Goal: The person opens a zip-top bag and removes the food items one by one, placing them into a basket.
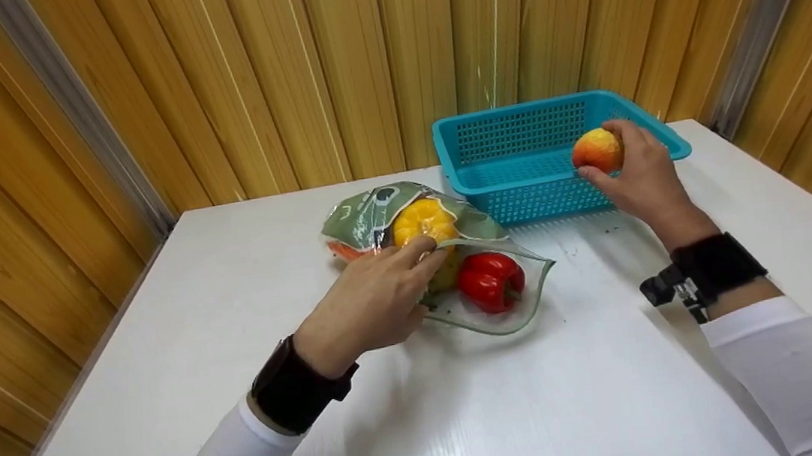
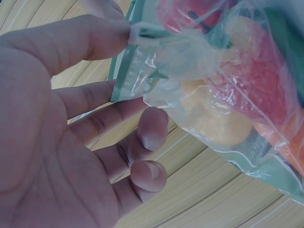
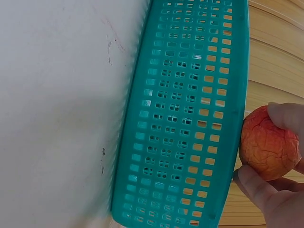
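My right hand (image 1: 643, 176) grips a wrinkled red-and-yellow peach (image 1: 598, 150) between thumb and fingers, above the front rim of a turquoise plastic basket (image 1: 546, 198). In the right wrist view the peach (image 3: 269, 143) appears beside the basket's rim. My left hand (image 1: 372, 296) pinches the edge of a clear and green zip bag (image 1: 367, 221) with thumb and forefinger, the other fingers loosely bent, as the left wrist view shows. The bag lies on its side with its mouth to the right. Inside are a red bell pepper (image 1: 491, 281), a yellow pumpkin-like piece (image 1: 423, 221) and something orange, partly hidden.
The white table (image 1: 501, 414) extends in front of the bag and basket. Behind it stands a wood-patterned panel wall (image 1: 344, 68), with grey corner strips at both sides. The basket sits close to that wall, just right of the bag.
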`<action>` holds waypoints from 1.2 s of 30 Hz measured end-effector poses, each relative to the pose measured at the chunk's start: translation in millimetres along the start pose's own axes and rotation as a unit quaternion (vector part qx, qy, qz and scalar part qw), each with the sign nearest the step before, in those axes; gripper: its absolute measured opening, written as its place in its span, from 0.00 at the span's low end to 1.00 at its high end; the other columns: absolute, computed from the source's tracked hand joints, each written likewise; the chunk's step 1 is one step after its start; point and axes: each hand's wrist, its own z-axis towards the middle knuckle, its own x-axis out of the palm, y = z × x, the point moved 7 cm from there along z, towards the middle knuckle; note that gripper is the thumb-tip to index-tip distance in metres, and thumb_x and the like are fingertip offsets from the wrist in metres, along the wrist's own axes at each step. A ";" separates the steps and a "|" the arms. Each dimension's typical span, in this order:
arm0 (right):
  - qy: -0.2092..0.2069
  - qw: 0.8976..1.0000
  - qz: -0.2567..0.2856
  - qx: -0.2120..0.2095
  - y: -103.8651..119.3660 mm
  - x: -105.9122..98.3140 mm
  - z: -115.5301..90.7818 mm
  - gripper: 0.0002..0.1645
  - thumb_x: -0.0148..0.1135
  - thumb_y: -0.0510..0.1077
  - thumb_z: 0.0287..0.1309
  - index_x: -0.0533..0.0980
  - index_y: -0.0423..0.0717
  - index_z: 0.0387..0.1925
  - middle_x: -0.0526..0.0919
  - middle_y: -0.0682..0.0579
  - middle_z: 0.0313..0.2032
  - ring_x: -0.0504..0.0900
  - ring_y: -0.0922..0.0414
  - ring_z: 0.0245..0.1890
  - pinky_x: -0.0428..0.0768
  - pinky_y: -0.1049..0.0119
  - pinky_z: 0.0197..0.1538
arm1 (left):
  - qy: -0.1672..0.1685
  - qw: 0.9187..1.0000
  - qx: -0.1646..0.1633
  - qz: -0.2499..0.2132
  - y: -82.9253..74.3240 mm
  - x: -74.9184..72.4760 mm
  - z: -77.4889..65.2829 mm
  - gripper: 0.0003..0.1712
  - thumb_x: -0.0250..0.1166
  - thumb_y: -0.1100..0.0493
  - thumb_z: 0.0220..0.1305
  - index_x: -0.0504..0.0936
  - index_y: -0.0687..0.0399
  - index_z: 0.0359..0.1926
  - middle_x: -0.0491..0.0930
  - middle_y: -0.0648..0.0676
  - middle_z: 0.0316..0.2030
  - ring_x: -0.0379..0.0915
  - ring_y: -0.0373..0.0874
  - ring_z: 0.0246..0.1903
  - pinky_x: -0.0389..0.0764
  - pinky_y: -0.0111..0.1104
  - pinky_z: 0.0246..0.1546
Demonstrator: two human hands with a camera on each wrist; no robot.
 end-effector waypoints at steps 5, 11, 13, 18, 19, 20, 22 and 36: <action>-0.009 1.000 -0.008 -0.013 1.2 -1.2 0.6 0.44 0.68 0.49 0.61 0.58 0.38 0.70 0.64 0.30 0.65 0.65 0.33 0.65 0.68 0.35 0.64 | -0.002 1.000 0.001 0.001 0.4 0.2 -0.2 0.41 0.70 0.58 0.59 0.66 0.50 0.72 0.69 0.53 0.64 0.76 0.49 0.53 0.79 0.41 0.57; 0.000 1.000 -0.014 -0.006 -0.2 0.4 1.3 0.45 0.67 0.50 0.62 0.56 0.40 0.73 0.62 0.31 0.68 0.64 0.32 0.67 0.67 0.35 0.65 | -0.002 1.000 0.001 0.001 0.5 0.7 -0.3 0.41 0.70 0.58 0.59 0.66 0.50 0.72 0.70 0.53 0.64 0.77 0.50 0.52 0.80 0.40 0.56; 0.009 1.000 -0.019 -0.004 -1.3 1.6 1.4 0.47 0.66 0.50 0.63 0.53 0.42 0.75 0.60 0.32 0.70 0.62 0.32 0.69 0.65 0.35 0.67 | -0.003 1.000 0.000 0.001 0.4 0.7 -0.2 0.41 0.70 0.58 0.59 0.66 0.50 0.72 0.70 0.53 0.64 0.77 0.50 0.51 0.80 0.40 0.55; 0.026 0.999 -0.029 -0.002 -2.9 3.7 1.9 0.53 0.65 0.50 0.64 0.45 0.47 0.79 0.56 0.33 0.74 0.57 0.32 0.72 0.60 0.35 0.69 | 0.001 1.000 -0.001 0.002 0.0 0.6 0.2 0.41 0.70 0.58 0.59 0.66 0.50 0.72 0.70 0.53 0.64 0.77 0.50 0.50 0.81 0.39 0.54; 0.028 0.999 -0.030 -0.002 -2.8 4.1 2.0 0.54 0.65 0.50 0.65 0.43 0.49 0.80 0.55 0.33 0.74 0.56 0.32 0.73 0.59 0.34 0.70 | 0.002 1.000 -0.001 0.002 -0.1 0.6 0.4 0.41 0.70 0.58 0.59 0.66 0.50 0.72 0.70 0.53 0.64 0.77 0.50 0.49 0.81 0.39 0.54; 0.032 0.999 -0.031 -0.001 -2.7 4.4 2.0 0.55 0.65 0.50 0.65 0.41 0.50 0.80 0.55 0.33 0.74 0.55 0.32 0.73 0.58 0.34 0.70 | 0.003 1.000 -0.002 0.002 -0.1 0.7 0.5 0.41 0.70 0.58 0.59 0.65 0.50 0.73 0.70 0.53 0.64 0.77 0.51 0.49 0.81 0.39 0.54; 0.041 0.999 -0.032 0.002 -2.6 5.7 2.1 0.57 0.64 0.51 0.65 0.36 0.55 0.80 0.52 0.33 0.75 0.54 0.32 0.73 0.58 0.33 0.69 | 0.005 1.000 -0.002 0.004 -0.1 0.8 0.7 0.42 0.70 0.58 0.59 0.65 0.50 0.73 0.70 0.53 0.64 0.77 0.51 0.49 0.81 0.39 0.54; 0.092 0.994 -0.054 -0.001 -0.9 17.2 1.9 0.50 0.53 0.49 0.73 0.31 0.54 0.79 0.48 0.32 0.76 0.51 0.32 0.75 0.54 0.33 0.71 | 0.013 1.000 -0.003 0.009 0.2 2.2 0.5 0.42 0.71 0.55 0.59 0.65 0.50 0.73 0.69 0.53 0.65 0.76 0.50 0.50 0.82 0.39 0.53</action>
